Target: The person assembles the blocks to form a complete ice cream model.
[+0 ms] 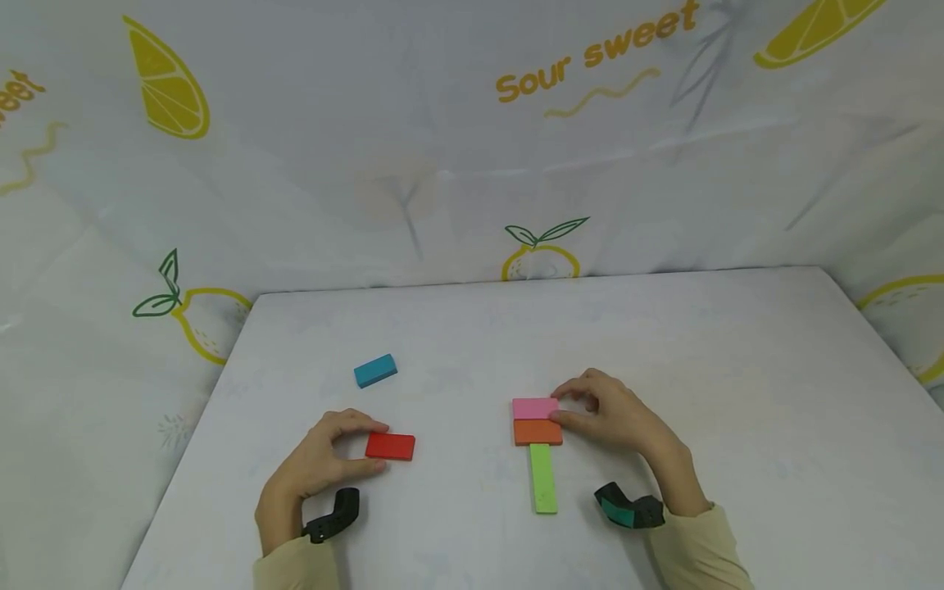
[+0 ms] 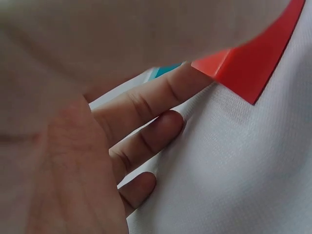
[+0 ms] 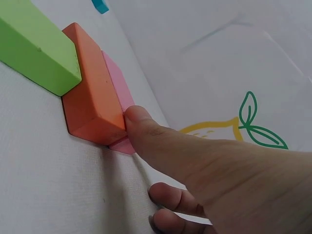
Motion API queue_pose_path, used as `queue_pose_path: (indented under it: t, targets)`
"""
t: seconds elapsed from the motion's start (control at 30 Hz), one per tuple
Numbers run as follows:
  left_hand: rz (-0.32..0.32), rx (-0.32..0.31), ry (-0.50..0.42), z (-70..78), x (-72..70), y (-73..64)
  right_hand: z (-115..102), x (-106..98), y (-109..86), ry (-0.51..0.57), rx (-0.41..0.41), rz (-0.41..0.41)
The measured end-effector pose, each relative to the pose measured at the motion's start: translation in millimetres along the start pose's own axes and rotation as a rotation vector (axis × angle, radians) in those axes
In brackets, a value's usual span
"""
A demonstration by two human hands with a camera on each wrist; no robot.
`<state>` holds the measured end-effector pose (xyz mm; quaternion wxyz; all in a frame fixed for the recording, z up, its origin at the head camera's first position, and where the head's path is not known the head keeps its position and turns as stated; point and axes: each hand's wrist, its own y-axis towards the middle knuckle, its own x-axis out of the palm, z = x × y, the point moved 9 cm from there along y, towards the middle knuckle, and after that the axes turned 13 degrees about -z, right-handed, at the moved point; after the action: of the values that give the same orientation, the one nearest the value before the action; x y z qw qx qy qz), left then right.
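Note:
On the left of the table, the left hand (image 1: pixel 327 451) pinches a red block (image 1: pixel 391 447) between thumb and index finger; the left wrist view shows a corner of this red block (image 2: pixel 248 68) close to the white cloth. The right hand (image 1: pixel 618 414) holds the right end of a pink block (image 1: pixel 534 408) with thumb and index finger. Directly against the pink block's near side lies an orange block (image 1: pixel 537 433). A light green block (image 1: pixel 543 479) lies lengthwise below, its far end touching the orange block's side. In the right wrist view the thumb hides part of the pink block (image 3: pixel 118 80).
A blue block (image 1: pixel 375 370) lies apart, beyond the left hand. White cloth covers the table (image 1: pixel 457 336), and a printed curtain (image 1: pixel 332 205) stands behind its far edge. Dark wrist-worn devices (image 1: pixel 335 515) sit at both sleeves.

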<state>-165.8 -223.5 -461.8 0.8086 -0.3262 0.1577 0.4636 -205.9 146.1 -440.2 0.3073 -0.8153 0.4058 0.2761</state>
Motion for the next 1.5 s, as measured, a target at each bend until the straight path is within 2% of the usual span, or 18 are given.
queue_pose_path:
  t: [0.43,1.0,1.13,1.37,1.5]
  targets:
    - [-0.004,-0.027,0.031,2.8,1.2,2.2,-0.4,-0.7,2.1,0.002,-0.002,-0.004]
    - [0.036,-0.037,0.058,10.3,0.1,4.8,1.2,-0.6,1.3,0.013,0.009,-0.006]
    - [0.073,0.003,0.084,15.4,-0.5,7.6,1.0,-0.4,1.3,0.014,0.005,-0.006]
    - [0.147,0.164,0.119,31.6,3.3,16.3,-0.2,0.1,0.7,0.018,-0.008,-0.004]
    - [0.155,0.215,0.111,37.1,6.4,21.2,0.7,0.5,0.4,0.025,-0.004,-0.007]
